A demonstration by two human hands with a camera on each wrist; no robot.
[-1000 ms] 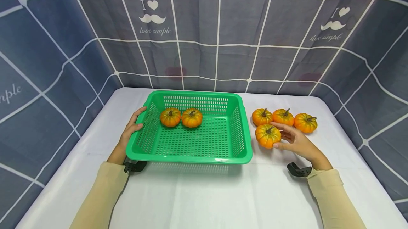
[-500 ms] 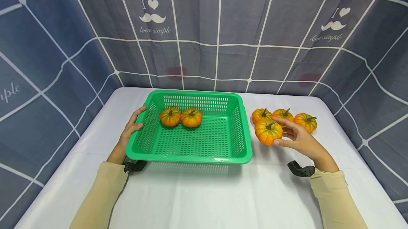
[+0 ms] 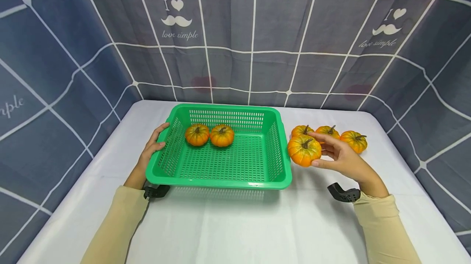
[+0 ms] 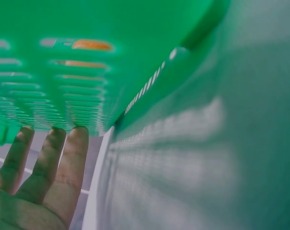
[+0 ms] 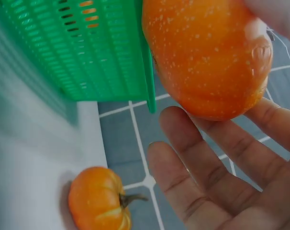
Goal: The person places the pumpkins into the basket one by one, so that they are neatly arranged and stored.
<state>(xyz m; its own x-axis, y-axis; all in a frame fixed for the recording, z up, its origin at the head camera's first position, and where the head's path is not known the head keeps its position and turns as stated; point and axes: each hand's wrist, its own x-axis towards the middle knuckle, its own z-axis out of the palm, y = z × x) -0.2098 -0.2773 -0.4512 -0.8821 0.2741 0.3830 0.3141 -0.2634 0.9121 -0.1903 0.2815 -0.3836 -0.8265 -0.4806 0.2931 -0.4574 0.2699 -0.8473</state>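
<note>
My right hand (image 3: 340,155) holds a small orange pumpkin (image 3: 304,150) between thumb and fingers, raised beside the right rim of the green plastic basket (image 3: 220,183). In the right wrist view the held pumpkin (image 5: 207,57) is close to the basket wall (image 5: 111,62), with some fingers spread below it. My left hand (image 3: 149,151) rests against the basket's left side. The left wrist view shows straight fingers (image 4: 68,163) touching its slotted outer wall. Inside the basket, two pumpkins, one on the left (image 3: 196,135) and one on the right (image 3: 222,135), sit side by side.
Right of the basket, three more pumpkins stand in a row on the white table: one left (image 3: 301,130), one middle (image 3: 328,131) and one right (image 3: 354,141), partly behind my right hand. Grey checked curtain (image 3: 228,19) surrounds the table's back and sides.
My right hand has lifted the pumpkin off the table and carried it slightly left to the basket's right rim. The left hand and basket stay in place.
</note>
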